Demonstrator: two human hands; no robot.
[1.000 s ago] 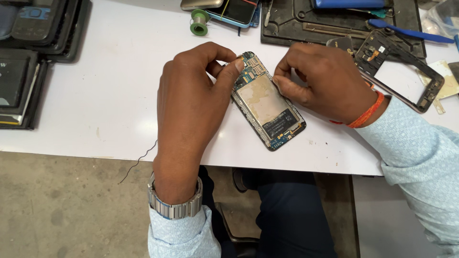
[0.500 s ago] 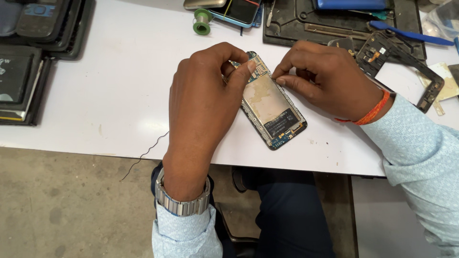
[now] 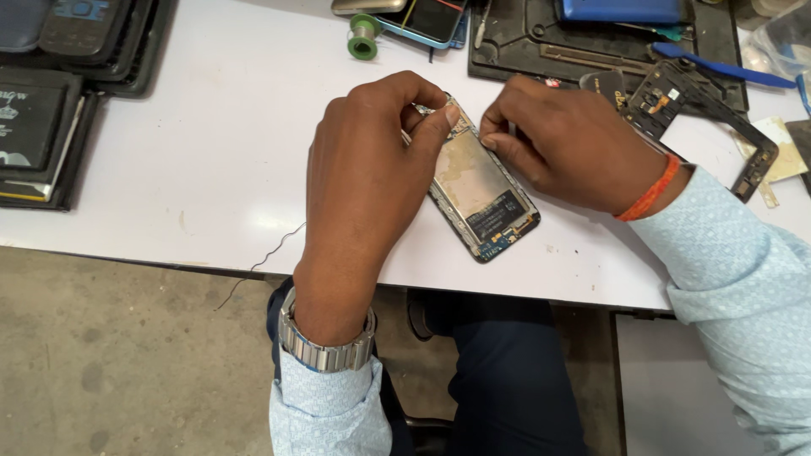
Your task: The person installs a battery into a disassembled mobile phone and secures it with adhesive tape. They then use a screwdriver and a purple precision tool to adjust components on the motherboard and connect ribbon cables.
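- Far left edge of the white table (image 3: 211,169): a stack of dark flat boxes (image 3: 38,135), and behind them black trays with old keypad phones (image 3: 80,25) in them.
- Thin wavy wire (image 3: 270,249) hangs off the front edge of the table, just left of the left wrist.
- Left hand (image 3: 363,194) comes in from below, metal watch (image 3: 325,342) on the wrist, light blue patterned sleeve. Fingers are curled in, and thumb and forefinger are pinched together on the top left corner of the opened phone (image 3: 481,186). Can't make out whether there's some tiny part between the fingertips or just the phone's edge.
- Small green spool (image 3: 365,35) sits at the back of the table, well apart from the hands, next to a phone with a blue rim (image 3: 427,21).
- The opened phone itself lies flat on the table between the two hands, back cover off, angled so the top end points up-left and the bottom end points toward the front edge. You can see the bare metal plate and a dark label.
- Right hand (image 3: 566,143), orange thread band on the wrist, rests on the table with fingers bent and pressed against the phone's upper right edge, holding it steady rather than gripping anything loose.
- Behind it: a black work mat (image 3: 524,51) with a blue case on it.
- Far right: a black phone frame (image 3: 718,118) lying by the right forearm, and a blue pry tool (image 3: 718,72).
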